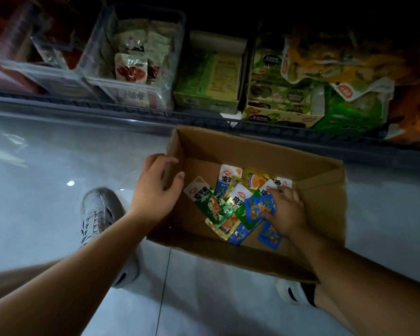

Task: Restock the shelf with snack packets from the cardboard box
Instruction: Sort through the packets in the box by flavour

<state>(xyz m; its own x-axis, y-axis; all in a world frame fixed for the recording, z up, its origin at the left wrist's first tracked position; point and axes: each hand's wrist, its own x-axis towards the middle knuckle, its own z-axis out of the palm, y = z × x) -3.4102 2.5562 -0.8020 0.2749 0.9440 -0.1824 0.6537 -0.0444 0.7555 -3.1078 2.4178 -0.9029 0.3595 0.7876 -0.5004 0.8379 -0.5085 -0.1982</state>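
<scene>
An open cardboard box (320,190) sits on the floor in front of a low shelf (131,110). Several small snack packets lie loose on its bottom, blue, green and gold; a green one (210,206) is at the left of the pile. My right hand (285,210) is down inside the box, its fingers curled on a blue packet (258,207). My left hand (157,187) hovers at the box's left wall, fingers relaxed, holding nothing.
On the shelf stand clear plastic bins (136,57) with white and red packets, green and yellow display cartons (277,100), and loose bags at the right. The floor is pale tile. My shoes (100,212) are beside and under the box.
</scene>
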